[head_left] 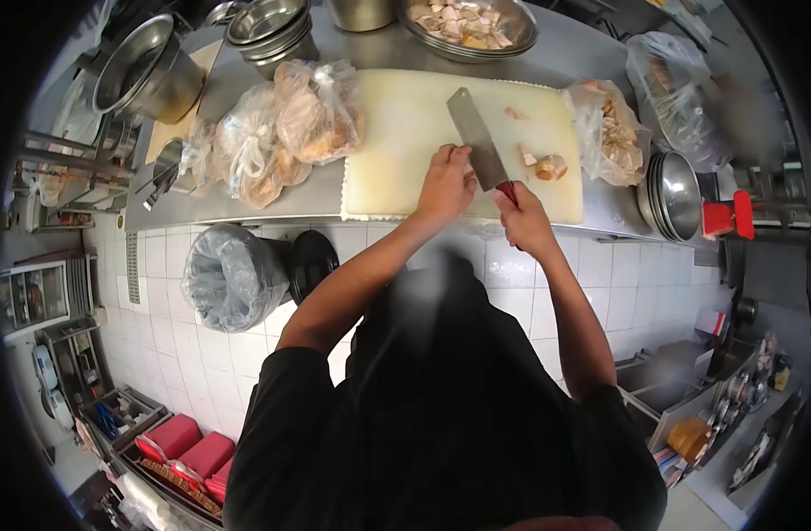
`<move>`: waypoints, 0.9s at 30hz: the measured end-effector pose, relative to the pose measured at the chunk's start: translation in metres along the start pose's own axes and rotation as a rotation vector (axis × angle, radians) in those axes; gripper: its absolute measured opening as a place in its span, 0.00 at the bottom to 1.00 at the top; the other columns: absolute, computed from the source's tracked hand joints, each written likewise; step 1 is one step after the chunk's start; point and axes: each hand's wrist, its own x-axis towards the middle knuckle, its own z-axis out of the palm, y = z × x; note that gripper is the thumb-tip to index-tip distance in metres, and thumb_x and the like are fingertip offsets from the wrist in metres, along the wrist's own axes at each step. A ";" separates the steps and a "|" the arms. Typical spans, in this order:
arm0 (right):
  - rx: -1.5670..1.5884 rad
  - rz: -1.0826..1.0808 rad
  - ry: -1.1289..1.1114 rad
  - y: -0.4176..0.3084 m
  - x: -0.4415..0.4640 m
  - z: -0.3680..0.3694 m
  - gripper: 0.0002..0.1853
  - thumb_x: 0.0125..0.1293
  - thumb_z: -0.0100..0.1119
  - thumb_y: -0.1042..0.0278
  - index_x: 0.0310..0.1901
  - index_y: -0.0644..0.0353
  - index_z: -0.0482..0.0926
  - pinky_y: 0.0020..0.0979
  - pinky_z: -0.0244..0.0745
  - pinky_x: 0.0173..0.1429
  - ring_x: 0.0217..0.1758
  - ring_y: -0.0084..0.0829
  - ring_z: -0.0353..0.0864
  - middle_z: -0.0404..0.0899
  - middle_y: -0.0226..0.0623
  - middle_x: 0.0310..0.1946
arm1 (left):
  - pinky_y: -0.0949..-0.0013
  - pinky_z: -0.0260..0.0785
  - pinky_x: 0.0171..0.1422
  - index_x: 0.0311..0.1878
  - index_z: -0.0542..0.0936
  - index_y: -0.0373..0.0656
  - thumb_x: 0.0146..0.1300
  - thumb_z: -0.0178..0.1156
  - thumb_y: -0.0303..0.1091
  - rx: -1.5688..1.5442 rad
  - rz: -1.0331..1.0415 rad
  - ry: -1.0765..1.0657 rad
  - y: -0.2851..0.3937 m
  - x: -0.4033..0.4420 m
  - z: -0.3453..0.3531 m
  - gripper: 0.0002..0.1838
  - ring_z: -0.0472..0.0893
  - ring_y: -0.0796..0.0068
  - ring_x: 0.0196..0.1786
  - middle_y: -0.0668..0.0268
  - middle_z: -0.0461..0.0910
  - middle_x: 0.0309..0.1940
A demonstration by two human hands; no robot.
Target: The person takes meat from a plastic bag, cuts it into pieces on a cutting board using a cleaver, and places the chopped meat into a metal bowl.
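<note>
In the head view my right hand (526, 221) is wrapped round the red handle of a cleaver (478, 137). Its broad blade points away from me over the white cutting board (388, 133). Close to the left side of the blade, my left hand (448, 184) has its fingers curled down at the board; what they hold is mostly hidden. Right of the blade lie a browned chunk of meat (551, 167) and a few small pale scraps (516, 113).
Bags of browned food (321, 115) lie left of the board, and a bag of cut pieces (611, 128) lies right. Behind stands a bowl of chopped meat (463, 25). Stacked metal bowls (675, 196) sit at the right edge. A lined bin (233, 274) stands below the counter.
</note>
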 end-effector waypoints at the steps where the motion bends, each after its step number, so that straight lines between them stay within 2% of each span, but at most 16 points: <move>1: 0.100 -0.012 0.054 0.002 -0.008 -0.003 0.12 0.71 0.51 0.61 0.43 0.62 0.71 0.31 0.64 0.19 0.15 0.28 0.69 0.71 0.35 0.20 | 0.51 0.65 0.61 0.58 0.71 0.39 0.47 0.69 0.34 0.058 0.011 0.005 0.001 0.003 0.005 0.32 0.69 0.46 0.57 0.51 0.68 0.56; 2: 0.201 -0.022 0.110 0.003 -0.018 -0.006 0.11 0.72 0.50 0.60 0.43 0.61 0.72 0.25 0.58 0.13 0.10 0.20 0.64 0.67 0.29 0.17 | 0.50 0.63 0.62 0.58 0.71 0.40 0.48 0.69 0.36 0.112 0.001 -0.015 0.003 0.005 0.012 0.33 0.68 0.46 0.58 0.52 0.67 0.57; 6: 0.438 0.091 0.249 0.004 -0.054 -0.056 0.12 0.72 0.50 0.59 0.43 0.60 0.73 0.25 0.58 0.13 0.10 0.21 0.65 0.68 0.29 0.16 | 0.49 0.56 0.63 0.58 0.73 0.44 0.50 0.69 0.43 0.271 -0.057 -0.105 0.034 0.015 0.034 0.31 0.65 0.49 0.60 0.54 0.65 0.60; 9: 0.590 0.212 0.287 0.046 -0.066 -0.084 0.12 0.72 0.50 0.57 0.42 0.58 0.72 0.23 0.56 0.11 0.10 0.21 0.65 0.68 0.28 0.16 | 0.49 0.56 0.61 0.50 0.78 0.44 0.52 0.68 0.44 0.276 0.011 -0.051 0.038 0.021 0.049 0.24 0.67 0.54 0.57 0.57 0.69 0.56; 11: 0.631 0.264 0.277 0.072 -0.075 -0.093 0.11 0.73 0.50 0.58 0.39 0.56 0.71 0.23 0.52 0.09 0.09 0.20 0.65 0.69 0.28 0.16 | 0.50 0.58 0.58 0.44 0.80 0.44 0.53 0.67 0.42 0.286 0.117 0.002 0.014 0.023 0.056 0.17 0.69 0.57 0.54 0.59 0.73 0.51; 12: 0.592 0.336 0.254 0.074 -0.081 -0.096 0.10 0.73 0.50 0.58 0.38 0.54 0.71 0.23 0.53 0.10 0.09 0.20 0.65 0.69 0.28 0.16 | 0.50 0.58 0.57 0.42 0.81 0.44 0.54 0.66 0.41 0.306 0.125 0.026 0.015 0.023 0.052 0.15 0.70 0.58 0.53 0.60 0.74 0.49; 14: 0.545 0.342 0.201 0.092 -0.084 -0.095 0.10 0.72 0.51 0.58 0.39 0.55 0.72 0.24 0.57 0.12 0.10 0.21 0.65 0.69 0.28 0.16 | 0.51 0.60 0.54 0.38 0.81 0.44 0.55 0.65 0.39 0.346 0.148 0.072 0.022 0.027 0.041 0.11 0.71 0.59 0.49 0.62 0.75 0.45; 15: 0.522 0.344 0.177 0.097 -0.086 -0.094 0.10 0.72 0.51 0.58 0.39 0.55 0.72 0.24 0.60 0.13 0.11 0.22 0.65 0.69 0.28 0.16 | 0.52 0.60 0.54 0.39 0.81 0.44 0.56 0.65 0.39 0.265 0.117 0.093 0.018 0.031 0.042 0.12 0.71 0.59 0.49 0.61 0.76 0.45; 17: 0.613 0.364 0.166 0.099 -0.084 -0.088 0.09 0.72 0.51 0.58 0.37 0.54 0.72 0.24 0.58 0.13 0.10 0.21 0.65 0.69 0.28 0.16 | 0.53 0.61 0.53 0.42 0.81 0.43 0.56 0.64 0.38 0.103 0.050 0.141 0.012 0.040 0.047 0.12 0.72 0.59 0.48 0.61 0.76 0.46; 20: 0.643 0.382 0.061 0.089 -0.075 -0.079 0.09 0.72 0.51 0.58 0.40 0.53 0.72 0.25 0.53 0.10 0.09 0.21 0.64 0.68 0.28 0.17 | 0.54 0.59 0.56 0.44 0.81 0.44 0.54 0.67 0.43 -0.273 -0.149 0.287 0.071 0.048 0.070 0.17 0.71 0.59 0.51 0.61 0.75 0.50; 23: 0.691 0.360 0.001 0.083 -0.066 -0.060 0.07 0.72 0.50 0.60 0.41 0.53 0.71 0.26 0.50 0.09 0.08 0.21 0.62 0.65 0.28 0.15 | 0.53 0.57 0.58 0.48 0.81 0.47 0.50 0.69 0.49 0.217 0.076 0.399 0.069 0.046 0.109 0.24 0.71 0.59 0.53 0.62 0.74 0.54; 24: 0.749 0.347 -0.020 0.077 -0.064 -0.057 0.07 0.72 0.50 0.60 0.40 0.53 0.71 0.26 0.49 0.09 0.08 0.21 0.60 0.65 0.28 0.15 | 0.52 0.55 0.59 0.47 0.82 0.50 0.46 0.71 0.53 0.102 0.021 0.355 0.076 0.049 0.111 0.26 0.70 0.59 0.55 0.63 0.73 0.55; 27: 0.825 0.343 -0.041 0.068 -0.061 -0.052 0.07 0.72 0.51 0.61 0.38 0.53 0.68 0.27 0.47 0.09 0.06 0.21 0.55 0.62 0.26 0.14 | 0.52 0.55 0.60 0.43 0.84 0.50 0.46 0.71 0.52 0.227 -0.075 0.368 0.092 0.053 0.108 0.23 0.70 0.59 0.56 0.64 0.73 0.54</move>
